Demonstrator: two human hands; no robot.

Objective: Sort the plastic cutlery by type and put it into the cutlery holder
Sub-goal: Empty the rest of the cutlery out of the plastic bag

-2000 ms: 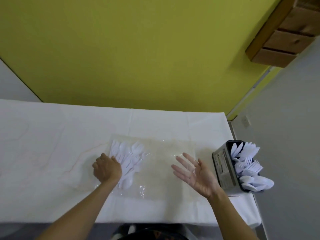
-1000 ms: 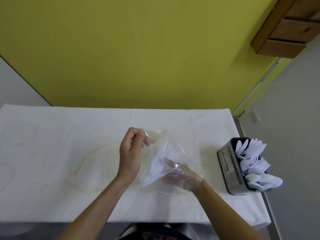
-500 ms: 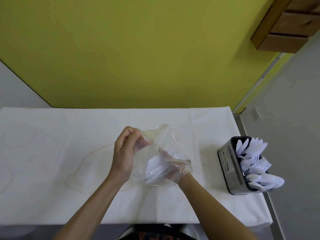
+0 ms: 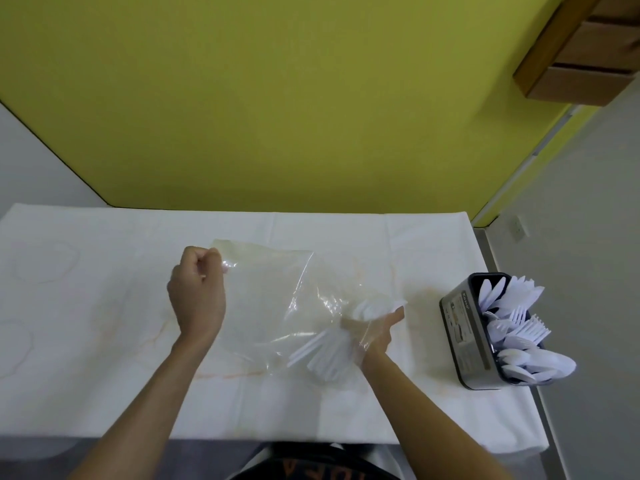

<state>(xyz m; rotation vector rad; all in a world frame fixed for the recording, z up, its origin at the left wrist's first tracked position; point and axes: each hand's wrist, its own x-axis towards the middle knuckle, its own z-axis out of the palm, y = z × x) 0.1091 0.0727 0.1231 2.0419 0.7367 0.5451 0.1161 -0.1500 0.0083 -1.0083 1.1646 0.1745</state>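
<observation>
A clear plastic bag (image 4: 277,299) is stretched above the white table (image 4: 104,358). My left hand (image 4: 197,296) pinches its upper left corner in a fist. My right hand (image 4: 372,330) grips a bunch of white plastic cutlery (image 4: 332,351) at the bag's right end, handles pointing down-left; the bag film still drapes over the hand. At the table's right edge stands a dark cutlery holder (image 4: 464,327) with white knives, forks and spoons (image 4: 519,327) sticking out to the right.
A white cloth with faint orange stains covers the table. A yellow wall rises behind it. Grey floor lies to the right, and a wooden drawer unit (image 4: 588,46) hangs at the upper right.
The bag lay flat on the table under both hands. My left hand lifted its corner, my right hand went inside and drew the cutlery bunch to the right, stretching the bag out.
</observation>
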